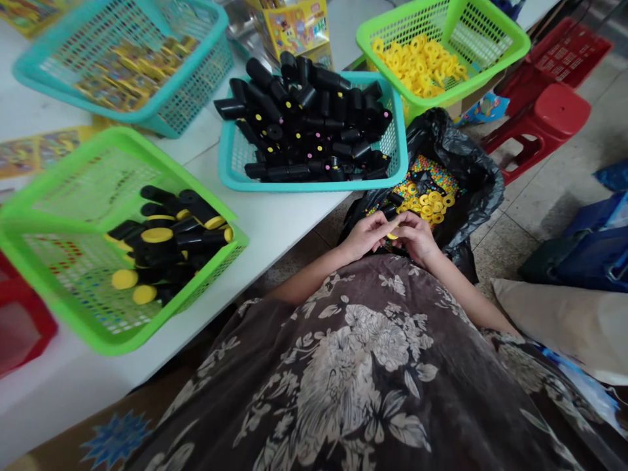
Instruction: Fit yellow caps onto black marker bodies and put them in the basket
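My left hand (366,234) and my right hand (415,238) meet over the near edge of a black plastic bag (483,173). Fingers of both are closed on a small yellow ring-like piece (392,235), mostly covered by the fingertips. Just beyond them, a pile of yellow rings (432,208) lies in the bag on many tiny coloured beads (439,173). A short black tube (391,210) shows right by my left fingers; I cannot tell whether it is touched.
On the white table (275,226) stand a teal basket (314,188) of black tubes, a green basket (122,140) of yellow-capped tubes, another green basket (454,98) of yellow rings, and a teal basket (196,85) of small packets. A red stool (559,114) is at right.
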